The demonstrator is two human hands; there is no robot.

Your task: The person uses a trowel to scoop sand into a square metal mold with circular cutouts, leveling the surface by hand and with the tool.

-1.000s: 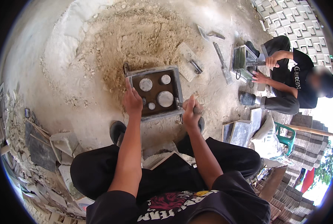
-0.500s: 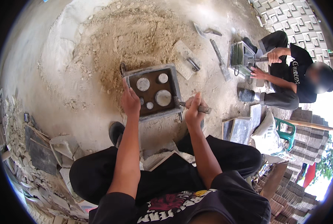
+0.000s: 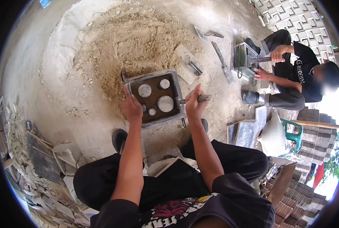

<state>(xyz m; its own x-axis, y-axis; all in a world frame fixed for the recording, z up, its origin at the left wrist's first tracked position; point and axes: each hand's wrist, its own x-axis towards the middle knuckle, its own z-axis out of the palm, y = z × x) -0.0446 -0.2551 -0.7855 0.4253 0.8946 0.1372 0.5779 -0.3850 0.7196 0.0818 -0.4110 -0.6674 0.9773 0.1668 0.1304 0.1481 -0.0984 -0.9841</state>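
Observation:
A rectangular grey mould rests on the dusty ground in front of me. Inside it, several pale round discs of different sizes stand out from a brown bed. My left hand lies along the mould's left wall with fingers stretched out; its thumb is hard to see. At the opposite wall, my right hand is closed round a short, stubby brown handle. The handle's inner end reaches the mould's right edge; whether it is fixed there I cannot tell. A dark ring hangs below that edge.
Loose tan sand heaps beyond the mould. A float, a long flat bar and a trowel lie to its right. Farther right, a seated person handles a similar mould. Rubble lies left.
The handle in my right hand has swung from tilting downward to nearly level, and the hand has moved slightly left and up. My left hand stays at the mould.

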